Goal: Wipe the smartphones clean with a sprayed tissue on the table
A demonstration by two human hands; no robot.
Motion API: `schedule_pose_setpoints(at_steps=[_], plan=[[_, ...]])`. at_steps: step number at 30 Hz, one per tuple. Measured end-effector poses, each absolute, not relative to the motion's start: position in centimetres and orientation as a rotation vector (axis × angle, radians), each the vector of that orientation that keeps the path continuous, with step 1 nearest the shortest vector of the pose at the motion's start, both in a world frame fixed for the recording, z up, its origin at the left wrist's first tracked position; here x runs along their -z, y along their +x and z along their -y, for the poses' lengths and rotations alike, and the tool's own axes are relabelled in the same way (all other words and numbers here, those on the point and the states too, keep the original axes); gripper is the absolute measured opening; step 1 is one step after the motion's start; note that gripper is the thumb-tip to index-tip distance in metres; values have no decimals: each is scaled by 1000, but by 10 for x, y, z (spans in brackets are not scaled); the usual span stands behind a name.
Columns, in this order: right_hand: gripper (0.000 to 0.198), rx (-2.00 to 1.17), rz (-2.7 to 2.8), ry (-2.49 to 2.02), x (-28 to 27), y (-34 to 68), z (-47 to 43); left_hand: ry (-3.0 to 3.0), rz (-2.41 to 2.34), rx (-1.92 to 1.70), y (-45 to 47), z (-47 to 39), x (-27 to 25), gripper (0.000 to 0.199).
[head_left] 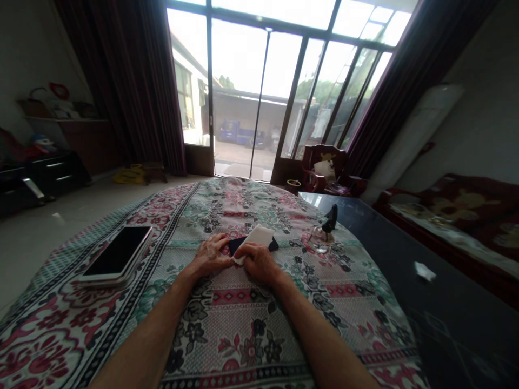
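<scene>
A small dark blue flat object (pixel 273 245) lies on the flowered tablecloth in front of me; its exact kind is not clear. My left hand (pixel 210 255) pinches its left end, with the thumb nearer me and the fingers on the far side. My right hand (pixel 259 263) is closed on a folded white tissue (pixel 260 234) and presses it on top of the dark blue object. The tissue hides most of that object's middle. To the right of my hands stands a clear round spray bottle (pixel 320 241) with a black spray head.
A stack of white-edged tablets (pixel 117 254) lies at the left on the tablecloth (pixel 251 308). To the right is a dark glossy table (pixel 389 259) with a crumpled white scrap (pixel 425 271). Beyond stand a wooden chair (pixel 324 156), dark curtains and glass doors.
</scene>
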State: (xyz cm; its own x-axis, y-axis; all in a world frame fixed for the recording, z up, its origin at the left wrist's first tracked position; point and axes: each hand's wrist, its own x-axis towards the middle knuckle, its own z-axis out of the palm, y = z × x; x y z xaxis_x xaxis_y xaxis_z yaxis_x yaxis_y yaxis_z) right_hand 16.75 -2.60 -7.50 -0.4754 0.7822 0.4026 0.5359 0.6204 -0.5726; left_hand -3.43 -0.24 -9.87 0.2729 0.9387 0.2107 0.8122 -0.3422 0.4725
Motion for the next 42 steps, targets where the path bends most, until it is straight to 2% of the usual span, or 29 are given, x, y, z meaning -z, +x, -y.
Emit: schedule_pose_setpoints(at_steps=[7, 11, 14, 17, 19, 24, 35, 42], plan=[[30, -381, 2171, -1060, 77, 188, 23, 2272, -1616, -634, -35, 2, 98, 63], [27, -205, 1860, -1124, 80, 200, 15, 2265, -1624, -636, -34, 3, 98, 62], [28, -147, 1751, -1175, 83, 199, 12, 2248, -1650, -645, -31, 5, 97, 73], [33, -188, 1881, -1122, 86, 187, 16, 2264, -1692, -618, -28, 7, 97, 81], [34, -222, 2020, -1012, 87, 177, 21, 2303, -1704, -587, -26, 8, 98, 76], [17, -230, 2169, -906, 86, 168, 28, 2348, -1734, -564, -24, 7, 100, 66], [21, 26, 1867, -1559, 89, 204, 11, 2349, -1739, -644, -22, 10, 92, 62], [30, -77, 1711, -1525, 93, 218, -1, 2340, -1768, -687, -26, 10, 92, 58]])
